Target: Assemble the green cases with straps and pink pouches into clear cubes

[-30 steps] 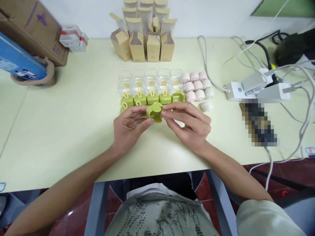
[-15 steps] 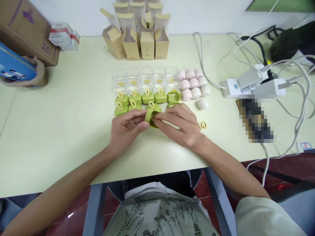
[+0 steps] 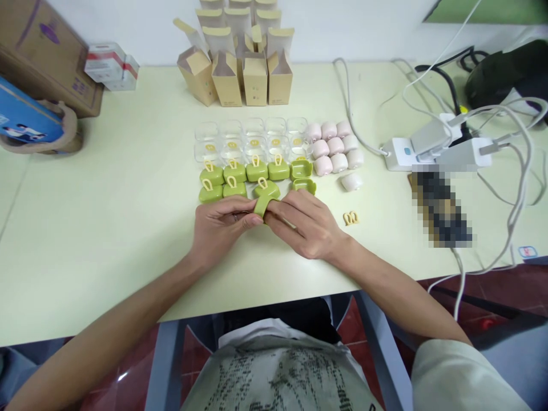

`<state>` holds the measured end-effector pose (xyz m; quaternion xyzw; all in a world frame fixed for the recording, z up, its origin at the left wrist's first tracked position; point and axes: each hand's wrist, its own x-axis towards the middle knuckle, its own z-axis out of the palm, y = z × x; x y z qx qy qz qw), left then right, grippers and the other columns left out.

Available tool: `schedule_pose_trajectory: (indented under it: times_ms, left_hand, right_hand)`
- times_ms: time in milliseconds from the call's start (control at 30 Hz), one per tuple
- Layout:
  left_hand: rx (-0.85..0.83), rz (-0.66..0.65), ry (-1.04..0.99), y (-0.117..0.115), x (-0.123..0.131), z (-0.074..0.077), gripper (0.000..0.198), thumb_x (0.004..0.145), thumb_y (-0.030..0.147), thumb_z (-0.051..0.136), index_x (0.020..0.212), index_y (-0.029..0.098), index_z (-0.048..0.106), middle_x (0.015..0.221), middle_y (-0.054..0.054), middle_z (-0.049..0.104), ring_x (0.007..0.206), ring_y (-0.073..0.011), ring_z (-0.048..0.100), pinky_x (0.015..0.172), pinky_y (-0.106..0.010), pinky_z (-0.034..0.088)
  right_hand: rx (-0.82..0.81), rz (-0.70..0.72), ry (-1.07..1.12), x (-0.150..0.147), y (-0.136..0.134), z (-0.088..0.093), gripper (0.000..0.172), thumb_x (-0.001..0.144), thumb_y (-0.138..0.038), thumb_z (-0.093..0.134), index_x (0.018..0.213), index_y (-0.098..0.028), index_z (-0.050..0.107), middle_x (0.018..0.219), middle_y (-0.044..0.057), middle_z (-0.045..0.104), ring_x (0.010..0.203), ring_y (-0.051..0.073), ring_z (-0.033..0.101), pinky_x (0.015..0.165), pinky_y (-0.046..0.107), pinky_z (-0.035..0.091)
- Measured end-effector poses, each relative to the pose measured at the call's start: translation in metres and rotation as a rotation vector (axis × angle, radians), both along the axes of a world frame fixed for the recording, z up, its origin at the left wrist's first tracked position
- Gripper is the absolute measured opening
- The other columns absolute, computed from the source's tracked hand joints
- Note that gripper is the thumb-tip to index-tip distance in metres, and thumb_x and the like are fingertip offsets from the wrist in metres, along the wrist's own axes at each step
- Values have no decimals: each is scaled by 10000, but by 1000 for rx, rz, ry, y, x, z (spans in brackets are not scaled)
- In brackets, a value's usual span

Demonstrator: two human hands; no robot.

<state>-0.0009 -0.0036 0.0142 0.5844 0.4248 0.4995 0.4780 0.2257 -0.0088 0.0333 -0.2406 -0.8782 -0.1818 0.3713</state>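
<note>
My left hand (image 3: 222,229) grips a hollow green case (image 3: 262,208) by its left wall, thumb in front and fingers behind. The fingers of my right hand (image 3: 306,225) are bent together into the case's right side; their tips are hidden. Just behind it is a green cover with a cream loop (image 3: 266,188); I cannot tell whether the two are joined. Beyond my hands stand several green covers (image 3: 257,170) with cream loops. Two hollow green cases (image 3: 302,168) lie right of them. Two loose cream loops (image 3: 351,218) lie right of my right hand.
Clear plastic shells (image 3: 231,147) stand in rows behind the green covers, with pale pink and white rounded pieces (image 3: 334,146) to their right. Open cardboard boxes (image 3: 256,80) line the wall. A power strip (image 3: 400,154) with cables and a blurred-out object (image 3: 443,208) lie on the right.
The green case has turned, so its opening faces me less and its outer wall shows more. My right hand has shifted slightly down and left, uncovering more of the hollow case behind it.
</note>
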Motion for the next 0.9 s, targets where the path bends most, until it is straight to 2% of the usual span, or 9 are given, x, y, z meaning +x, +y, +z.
schedule_pose_trajectory:
  times_ms: [200,300,433,500,567,667,767,900]
  left_hand:
    - [-47,-21,-19,-2,-2,0,237,789,432,1037,964,317,926,979,14,882,879,-180,820,801,-348,723]
    - [-94,-5,-89,-1,-2,0,273,750,429,1061,972,340,930,1015,7,892,899,-183,822,834,-348,729]
    - [-140,25,-138,1,-1,0,362,703,520,1070,963,310,930,1016,-29,887,887,-196,824,846,-371,737]
    - [-153,39,-145,2,0,0,386,693,566,1061,949,310,929,998,-34,881,860,-197,819,819,-374,737]
    - [-158,56,-148,2,1,-1,387,669,566,1071,928,317,927,984,-30,877,842,-195,814,799,-368,733]
    - [-150,55,-149,2,1,-1,367,664,532,1081,926,328,925,978,-23,870,850,-187,810,796,-347,724]
    - [-138,36,-160,2,3,-1,338,688,509,1076,921,318,924,966,-31,859,852,-186,803,777,-338,712]
    - [-128,3,-203,2,5,0,312,642,406,1108,871,309,919,891,-20,837,797,-156,772,712,-284,677]
  right_hand:
    - [-56,38,87,3,0,-2,133,1038,-120,755,1127,-219,752,1087,75,836,912,212,688,659,375,544]
    - [-46,46,86,6,6,-2,142,1046,-127,754,1137,-236,758,1150,58,855,887,195,700,651,357,564]
    - [-47,113,187,2,8,-5,234,1034,-94,761,1228,-222,732,1229,70,850,907,178,713,691,337,608]
    - [-133,75,321,-2,4,-7,277,1028,-120,784,1277,-219,714,1194,67,834,915,174,718,712,332,618]
    - [-300,-28,453,-7,-1,-6,283,1033,-181,794,1294,-238,702,1153,48,801,894,164,717,696,319,608]
    - [-498,-122,522,-10,-5,-4,277,1026,-243,793,1281,-258,687,1181,50,762,929,176,722,657,310,590]
    - [-532,-92,483,-9,-4,-3,249,1026,-194,754,1253,-249,667,1254,68,754,1013,186,729,649,294,586]
    - [-532,-84,402,-7,-2,-4,194,1063,-169,674,1239,-249,658,1279,65,748,1047,180,735,657,273,590]
